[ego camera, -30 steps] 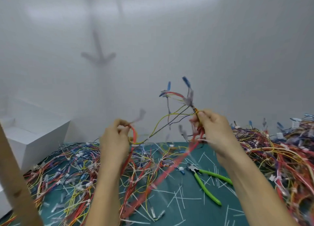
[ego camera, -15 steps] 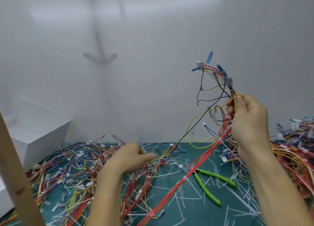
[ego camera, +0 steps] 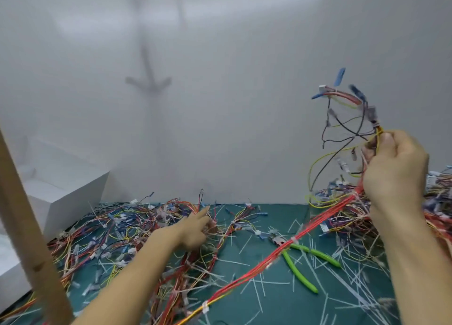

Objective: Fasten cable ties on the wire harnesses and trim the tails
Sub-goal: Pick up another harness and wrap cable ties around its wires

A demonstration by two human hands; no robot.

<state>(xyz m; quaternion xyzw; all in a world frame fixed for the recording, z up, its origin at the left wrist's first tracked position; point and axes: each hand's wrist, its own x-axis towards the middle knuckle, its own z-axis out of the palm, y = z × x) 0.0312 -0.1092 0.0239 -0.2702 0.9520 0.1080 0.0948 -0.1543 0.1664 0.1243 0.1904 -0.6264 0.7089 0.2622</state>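
My right hand (ego camera: 393,170) is raised at the right and grips one end of a red wire harness (ego camera: 266,258). The harness slopes down to the lower left across the green mat (ego camera: 274,300), and white cable ties ring it at intervals. Loose thin wires with blue and white connectors (ego camera: 342,97) fan up above that hand. My left hand (ego camera: 195,229) reaches forward low over the pile of wires (ego camera: 127,231), fingers extended and touching it. Green-handled cutters (ego camera: 300,263) lie on the mat under the harness.
Cut white tie tails (ego camera: 342,278) litter the mat. Another heap of harnesses (ego camera: 435,214) fills the right edge. A white box (ego camera: 49,192) stands at the left, and a wooden post (ego camera: 27,226) crosses the near left. A white wall closes the back.
My right hand has carried the harness end further right and slightly down. My left hand has let go of the harness, dropped and reached forward onto the pile.
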